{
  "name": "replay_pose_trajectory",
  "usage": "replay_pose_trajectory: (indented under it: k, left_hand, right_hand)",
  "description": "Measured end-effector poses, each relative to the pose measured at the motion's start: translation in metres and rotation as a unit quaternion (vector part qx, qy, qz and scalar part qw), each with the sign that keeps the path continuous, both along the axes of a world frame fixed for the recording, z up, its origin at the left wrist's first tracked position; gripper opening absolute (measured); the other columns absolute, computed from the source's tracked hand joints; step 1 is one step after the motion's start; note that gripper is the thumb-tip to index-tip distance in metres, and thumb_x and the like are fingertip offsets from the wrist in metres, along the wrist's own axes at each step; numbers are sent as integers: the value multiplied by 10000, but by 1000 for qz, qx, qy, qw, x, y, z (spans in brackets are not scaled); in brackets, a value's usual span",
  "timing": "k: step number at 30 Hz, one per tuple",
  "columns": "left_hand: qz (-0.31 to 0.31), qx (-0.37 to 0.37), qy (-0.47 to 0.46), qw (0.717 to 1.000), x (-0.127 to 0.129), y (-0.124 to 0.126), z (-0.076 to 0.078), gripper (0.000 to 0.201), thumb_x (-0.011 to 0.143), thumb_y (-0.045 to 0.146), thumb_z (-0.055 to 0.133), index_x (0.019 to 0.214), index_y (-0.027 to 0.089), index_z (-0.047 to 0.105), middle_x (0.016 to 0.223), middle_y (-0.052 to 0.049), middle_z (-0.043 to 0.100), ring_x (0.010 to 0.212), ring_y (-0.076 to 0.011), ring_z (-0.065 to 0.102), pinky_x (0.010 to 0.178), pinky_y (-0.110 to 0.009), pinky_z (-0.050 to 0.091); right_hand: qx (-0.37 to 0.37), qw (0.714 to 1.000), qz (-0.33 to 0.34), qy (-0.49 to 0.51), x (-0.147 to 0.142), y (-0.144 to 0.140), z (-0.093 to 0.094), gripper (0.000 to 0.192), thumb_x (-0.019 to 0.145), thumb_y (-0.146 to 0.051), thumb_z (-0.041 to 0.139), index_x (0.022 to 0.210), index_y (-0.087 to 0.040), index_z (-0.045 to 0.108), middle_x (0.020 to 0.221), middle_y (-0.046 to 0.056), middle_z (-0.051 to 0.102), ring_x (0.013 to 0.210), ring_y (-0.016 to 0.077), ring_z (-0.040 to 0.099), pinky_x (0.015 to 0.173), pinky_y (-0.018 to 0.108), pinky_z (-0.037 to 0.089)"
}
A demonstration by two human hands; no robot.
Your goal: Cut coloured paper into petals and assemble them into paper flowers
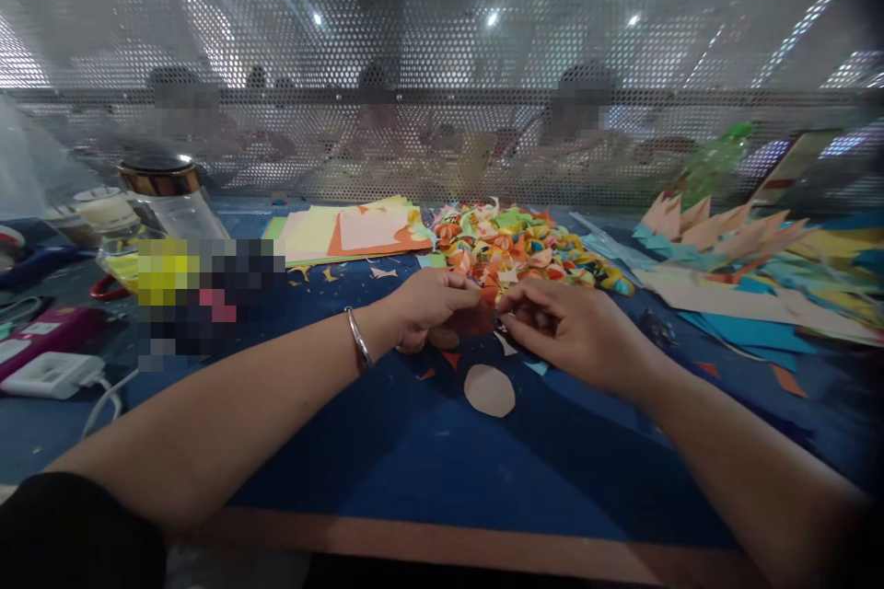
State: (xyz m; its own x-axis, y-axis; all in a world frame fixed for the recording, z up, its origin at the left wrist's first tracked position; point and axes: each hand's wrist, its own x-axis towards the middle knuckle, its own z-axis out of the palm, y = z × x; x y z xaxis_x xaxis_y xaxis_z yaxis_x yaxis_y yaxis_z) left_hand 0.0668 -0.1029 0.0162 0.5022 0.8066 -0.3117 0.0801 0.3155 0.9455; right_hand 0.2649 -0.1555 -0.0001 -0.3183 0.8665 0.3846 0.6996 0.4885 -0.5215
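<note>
My left hand [438, 306], with a silver bangle at the wrist, pinches a small orange piece of paper [487, 296] between thumb and fingers. Close against its right side, my right hand [576, 331] is closed with thumb and forefinger together. Something small and dark or shiny shows at those fingertips, too unclear to name. Below the hands a pale, roughly round paper piece [490, 389] lies flat on the blue table. Orange and white paper scraps [506, 345] are scattered under the fingers. Just beyond the hands is a heap of small folded, many-coloured paper pieces [515, 244].
Behind the left hand lies a stack of coloured paper sheets [310, 235]. Pointed folded paper [711, 230] and blue sheets [746, 336] lie to the right. A lidded jar [166, 189] and a white plug [55, 375] stand left. A perforated metal screen [428, 37] closes the back.
</note>
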Motion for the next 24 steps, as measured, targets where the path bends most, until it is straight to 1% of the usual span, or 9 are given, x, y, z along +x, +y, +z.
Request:
replay_pose_trajectory:
  k: [3, 6, 9, 12, 16, 19, 22, 24]
  left_hand:
    - [14, -36, -8, 999, 2, -3, 5, 341, 947, 43, 597, 625, 122, 678, 596, -45, 698, 573, -93, 675, 675, -220, 557]
    - [23, -61, -20, 998, 2, -6, 11, 359, 963, 44, 582, 625, 112, 684, 578, -53, 691, 549, -82, 649, 627, -191, 541]
    - [0, -90, -23, 996, 1, -8, 16, 379, 985, 52, 547, 633, 99, 681, 573, -57, 685, 500, -62, 612, 547, -150, 488]
    - [-17, -111, -27, 993, 1, -9, 17, 354, 1013, 98, 531, 699, 95, 695, 585, -63, 694, 467, -62, 603, 502, -146, 464]
    - [-52, -98, -27, 993, 0, -8, 14, 310, 1004, 96, 537, 722, 122, 663, 601, -56, 710, 495, -76, 647, 542, -156, 499]
    - [-67, -76, -25, 995, -1, -7, 11, 267, 994, 117, 554, 741, 153, 632, 614, -39, 720, 519, -90, 674, 562, -170, 508]
    - [-46, -56, -26, 997, 0, -8, 7, 211, 978, 146, 594, 771, 172, 627, 640, -23, 734, 530, -97, 683, 549, -172, 477]
    - [-21, -45, -45, 998, 1, -9, 6, 210, 961, 118, 606, 759, 160, 646, 657, -25, 738, 566, -97, 698, 600, -186, 500]
  right_hand:
    - [26, 1000, 8, -6, -2, -2, 2, 110, 906, -317, 617, 912, -233, 688, 642, -12, 598, 533, 126, 518, 512, 259, 409]
    - [41, 999, 17, -17, -2, -2, 3, 137, 922, -338, 619, 929, -233, 707, 692, 4, 631, 562, 135, 557, 528, 269, 431]
    - [63, 998, 19, -22, -1, -2, 3, 155, 935, -350, 617, 935, -228, 712, 700, 9, 637, 576, 143, 578, 541, 279, 445]
    - [86, 996, 19, -22, -1, -2, 2, 145, 946, -335, 613, 938, -227, 709, 687, 2, 637, 566, 139, 580, 549, 280, 449]
    - [100, 994, 30, -16, -2, -4, 5, 116, 947, -291, 608, 908, -228, 697, 702, -1, 657, 563, 129, 587, 552, 269, 451]
    - [91, 995, 33, 2, -4, -5, 8, 118, 946, -275, 603, 867, -228, 678, 675, -11, 640, 530, 115, 561, 524, 252, 439]
    - [73, 997, 27, 16, -5, -6, 9, 135, 945, -277, 605, 835, -226, 664, 657, -14, 626, 506, 105, 533, 500, 241, 424]
    - [65, 997, 18, 28, -5, -6, 9, 143, 943, -299, 613, 828, -229, 661, 641, -18, 611, 495, 106, 518, 485, 243, 411]
